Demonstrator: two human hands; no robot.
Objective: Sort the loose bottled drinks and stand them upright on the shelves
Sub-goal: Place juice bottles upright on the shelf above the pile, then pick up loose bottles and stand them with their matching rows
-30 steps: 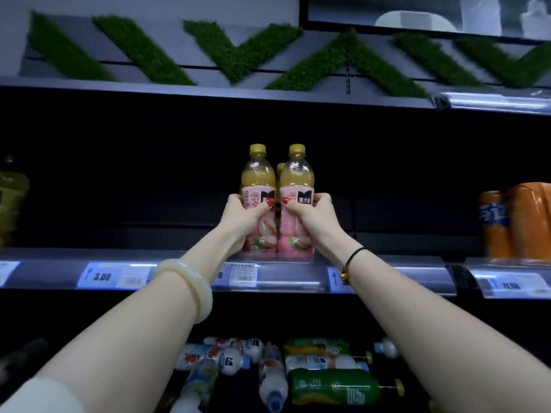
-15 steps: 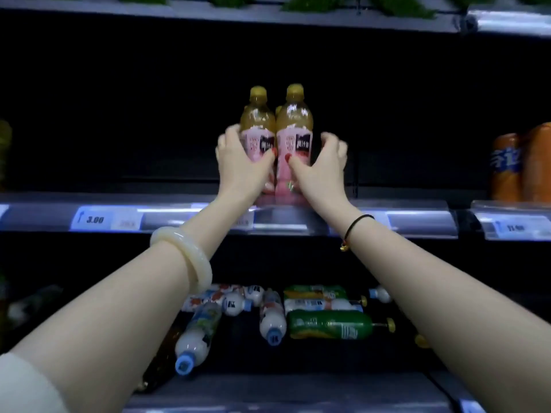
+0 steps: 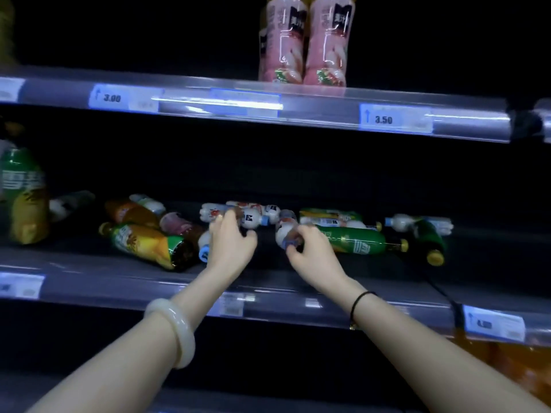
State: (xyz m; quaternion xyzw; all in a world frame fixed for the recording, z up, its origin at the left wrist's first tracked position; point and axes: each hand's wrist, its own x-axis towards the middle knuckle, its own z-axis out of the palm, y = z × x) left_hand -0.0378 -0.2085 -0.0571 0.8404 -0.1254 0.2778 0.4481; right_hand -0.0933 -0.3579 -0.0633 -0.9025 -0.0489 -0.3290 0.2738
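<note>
Two pink-labelled juice bottles (image 3: pixel 301 43) stand upright side by side on the upper shelf (image 3: pixel 328 114). On the lower shelf (image 3: pixel 125 281) several loose bottles lie on their sides: white ones (image 3: pixel 256 216), green ones (image 3: pixel 354 241) and orange-labelled ones (image 3: pixel 143 242). My left hand (image 3: pixel 231 245) reaches over the white bottles, fingertips touching one, thumb apart, nothing enclosed. My right hand (image 3: pixel 311 253) curls its fingers around the cap end of a lying white bottle (image 3: pixel 284 228).
A tall green-and-yellow bottle (image 3: pixel 22 195) stands at the left of the lower shelf. Price tags run along both shelf rails. Orange drinks (image 3: pixel 518 371) show on the shelf below at the right. The shelf backs are dark.
Both hands let go of the two pink juice bottles on the upper shelf and dropped to the loose bottles on the lower shelf. The view has tilted downward.
</note>
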